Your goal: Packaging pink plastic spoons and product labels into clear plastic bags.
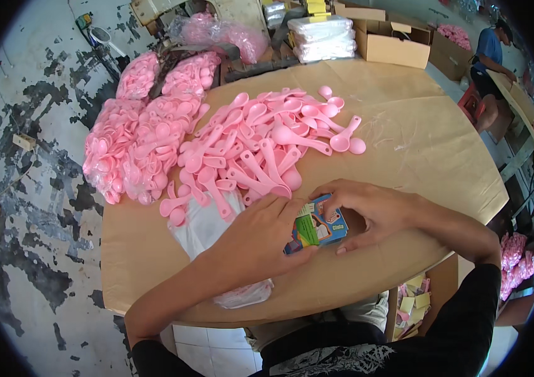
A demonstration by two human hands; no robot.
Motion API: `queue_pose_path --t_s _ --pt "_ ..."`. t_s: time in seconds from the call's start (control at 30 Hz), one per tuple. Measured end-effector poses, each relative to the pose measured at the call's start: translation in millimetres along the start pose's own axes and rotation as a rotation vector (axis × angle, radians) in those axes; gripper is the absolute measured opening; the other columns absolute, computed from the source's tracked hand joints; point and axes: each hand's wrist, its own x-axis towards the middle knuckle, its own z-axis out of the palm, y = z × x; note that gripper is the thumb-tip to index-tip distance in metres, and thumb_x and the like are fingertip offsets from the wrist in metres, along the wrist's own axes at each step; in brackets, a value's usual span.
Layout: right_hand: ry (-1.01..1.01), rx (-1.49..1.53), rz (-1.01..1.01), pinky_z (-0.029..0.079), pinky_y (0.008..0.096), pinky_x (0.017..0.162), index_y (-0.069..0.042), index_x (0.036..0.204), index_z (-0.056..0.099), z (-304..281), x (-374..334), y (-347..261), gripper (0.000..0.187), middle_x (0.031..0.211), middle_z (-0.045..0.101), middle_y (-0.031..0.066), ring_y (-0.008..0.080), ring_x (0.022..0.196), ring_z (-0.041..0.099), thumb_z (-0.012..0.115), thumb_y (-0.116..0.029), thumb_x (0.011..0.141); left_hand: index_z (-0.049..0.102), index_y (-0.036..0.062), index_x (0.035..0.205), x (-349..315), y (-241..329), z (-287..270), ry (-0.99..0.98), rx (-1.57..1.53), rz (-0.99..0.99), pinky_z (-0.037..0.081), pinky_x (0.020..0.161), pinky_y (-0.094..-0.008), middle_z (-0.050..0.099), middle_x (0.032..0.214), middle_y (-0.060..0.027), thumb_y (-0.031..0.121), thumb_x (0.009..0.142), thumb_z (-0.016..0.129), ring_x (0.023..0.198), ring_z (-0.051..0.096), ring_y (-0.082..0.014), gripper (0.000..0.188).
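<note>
A small stack of printed cards (322, 227), mostly blue with a green patch, sits between my hands at the table's near side. My left hand (260, 232) grips its left side, thumb along the near edge and fingers at the far edge. Curved round the right end, my right hand (377, 210) has its fingertips on the upper part of the cards and its thumb by the near corner. Beyond my hands lies a loose heap of pink plastic scoops (260, 138). Clear plastic bags (207, 226) lie flat, partly under my left forearm.
Filled bags of pink scoops (147, 138) line the table's (430, 163) left edge. Behind it are stacked clear bags (323, 38) and a cardboard box (392, 44). Below the near right edge stands an open box (414, 301) with loose cards. Another person (490, 63) sits at far right.
</note>
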Motion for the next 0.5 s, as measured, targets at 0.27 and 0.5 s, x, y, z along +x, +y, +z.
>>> queue_pose_path --t_s 0.27,0.5 --pt "0.108 -0.032 0.012 0.047 0.0462 0.094 -0.010 0.103 0.054 7 4 0 0.047 0.126 0.055 0.0185 0.0387 0.113 0.056 0.086 -0.027 0.073 0.051 -0.0017 0.128 6 -7 14 0.117 -0.018 0.080 0.040 0.099 -0.0464 0.058 0.114 -0.0170 0.036 0.072 0.083 0.113 0.053 -0.0354 0.075" --pt "0.130 0.034 0.030 0.050 0.0441 0.089 -0.012 0.100 0.059 6 5 9 0.041 0.122 0.058 0.0167 0.0363 0.108 0.059 0.084 -0.020 0.070 0.053 0.0029 0.129 10 -8 2 0.065 0.079 0.026 0.026 0.104 -0.0485 0.061 0.113 -0.0129 0.040 0.071 0.083 0.117 0.053 -0.0299 0.076"
